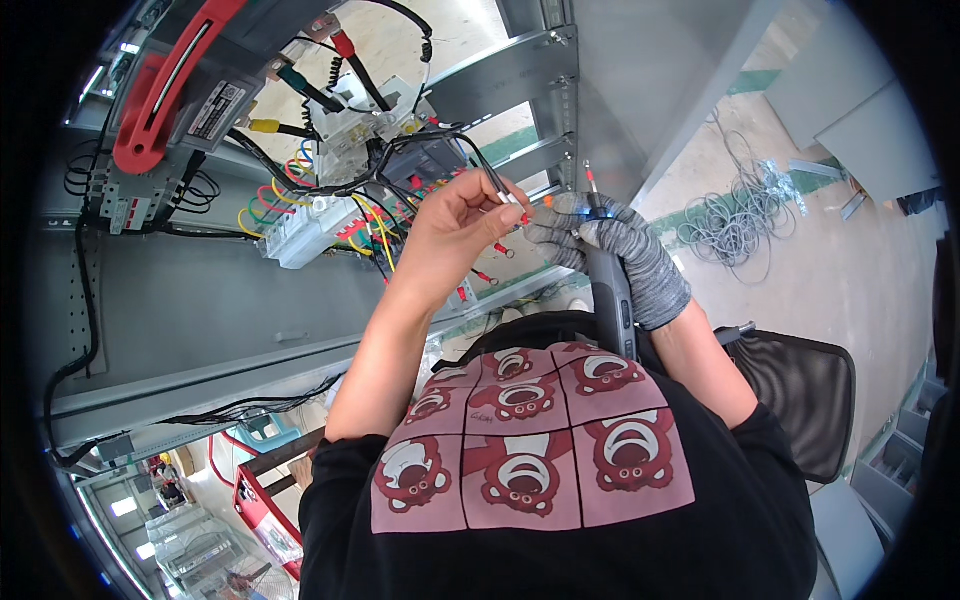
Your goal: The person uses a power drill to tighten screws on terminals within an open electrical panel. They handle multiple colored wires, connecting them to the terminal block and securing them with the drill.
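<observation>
My bare left hand (455, 230) pinches black wires (487, 165) near their ends, thumb against fingers. White sleeves and a red terminal end show at its fingertips. My right hand (640, 260), in a grey knit glove, is wrapped round a slim dark grey electric screwdriver (607, 285). A small blue light glows near the screwdriver's tip end, and its thin shaft with a red band points away from me. The gloved fingertips are close to the wire ends; whether they touch them I cannot tell. Below my left hand hang loose red ring terminals (488, 278).
The open grey metal cabinet (230, 310) holds a switch with a red handle (165, 110), a white terminal block (300, 240) and colored wires. A tangle of grey cable (735, 215) lies on the floor to the right. A black mesh chair (800, 400) stands beside me.
</observation>
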The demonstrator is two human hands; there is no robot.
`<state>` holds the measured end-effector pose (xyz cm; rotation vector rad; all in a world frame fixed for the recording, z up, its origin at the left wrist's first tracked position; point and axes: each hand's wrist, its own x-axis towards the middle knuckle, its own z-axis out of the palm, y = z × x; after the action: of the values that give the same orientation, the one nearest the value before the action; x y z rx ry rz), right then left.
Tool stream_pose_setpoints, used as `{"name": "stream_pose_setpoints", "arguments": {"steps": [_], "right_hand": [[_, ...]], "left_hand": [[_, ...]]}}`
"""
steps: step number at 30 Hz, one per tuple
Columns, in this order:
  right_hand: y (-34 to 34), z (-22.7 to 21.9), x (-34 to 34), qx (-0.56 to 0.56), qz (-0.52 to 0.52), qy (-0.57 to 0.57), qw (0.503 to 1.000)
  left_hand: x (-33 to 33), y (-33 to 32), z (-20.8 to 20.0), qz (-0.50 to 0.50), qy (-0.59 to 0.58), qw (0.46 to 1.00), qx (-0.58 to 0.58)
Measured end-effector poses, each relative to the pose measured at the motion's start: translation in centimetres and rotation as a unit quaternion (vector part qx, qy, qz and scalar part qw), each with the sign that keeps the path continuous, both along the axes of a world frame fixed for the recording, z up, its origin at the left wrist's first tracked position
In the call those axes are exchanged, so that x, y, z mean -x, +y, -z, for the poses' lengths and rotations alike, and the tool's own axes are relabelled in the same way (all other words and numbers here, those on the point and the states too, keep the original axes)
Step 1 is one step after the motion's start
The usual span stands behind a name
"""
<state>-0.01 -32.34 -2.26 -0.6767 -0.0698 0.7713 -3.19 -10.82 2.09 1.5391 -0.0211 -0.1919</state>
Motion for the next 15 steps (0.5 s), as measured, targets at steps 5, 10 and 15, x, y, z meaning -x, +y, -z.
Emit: {"name": "stream_pose_setpoints", "arguments": {"steps": [5,10,15], "right_hand": [[0.3,0.1,-0.2,-0.014,0.005,-0.004,1.000],[0.0,-0.2,-0.4,0.062,0.010,-0.033,0.997],[0.8,-1.1,-0.5,0.130,0.008,-0.077,0.988]], "left_hand": [[-0.2,-0.9,0.2,-0.027,-0.029,0.999,-0.025],[-0.5,-1.2,-0.4,-0.029,-0.005,1.000,-0.003],[-0.8,-1.3,-0.4,-0.024,-0.001,0.999,0.026]]}}
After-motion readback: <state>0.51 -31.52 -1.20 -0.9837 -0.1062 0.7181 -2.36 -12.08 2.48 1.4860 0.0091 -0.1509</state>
